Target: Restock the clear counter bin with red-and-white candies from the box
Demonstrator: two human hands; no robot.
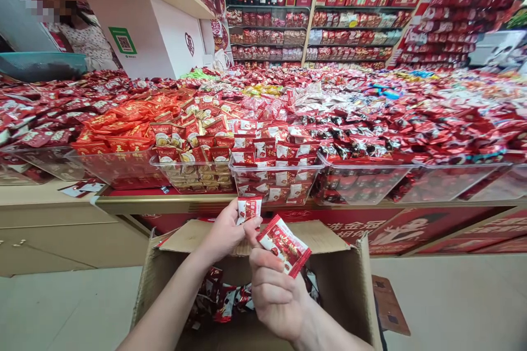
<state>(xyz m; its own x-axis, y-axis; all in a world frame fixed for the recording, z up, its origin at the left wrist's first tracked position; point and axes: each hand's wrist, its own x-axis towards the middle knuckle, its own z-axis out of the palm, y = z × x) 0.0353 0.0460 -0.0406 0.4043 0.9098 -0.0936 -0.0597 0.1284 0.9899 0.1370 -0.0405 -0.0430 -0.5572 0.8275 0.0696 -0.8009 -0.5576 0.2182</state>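
Observation:
My left hand is closed on a small red-and-white wrapped candy, which stands up from its fingers just in front of the display bins. Close beside it, my right hand pinches another red-and-white candy packet by one edge, tilted with its printed side showing. Both hands are above an open cardboard box. Inside the box lie several loose wrapped candies, partly hidden by my arms. Right behind the hands, a clear plastic bin holds neat rows of similar red-and-white packets.
Clear bins of durian candies, orange-red packets and dark red candies line the counter's front edge. Shelves with bottles and gift boxes stand behind. A person is at the left. A brown wooden board sits beside the box.

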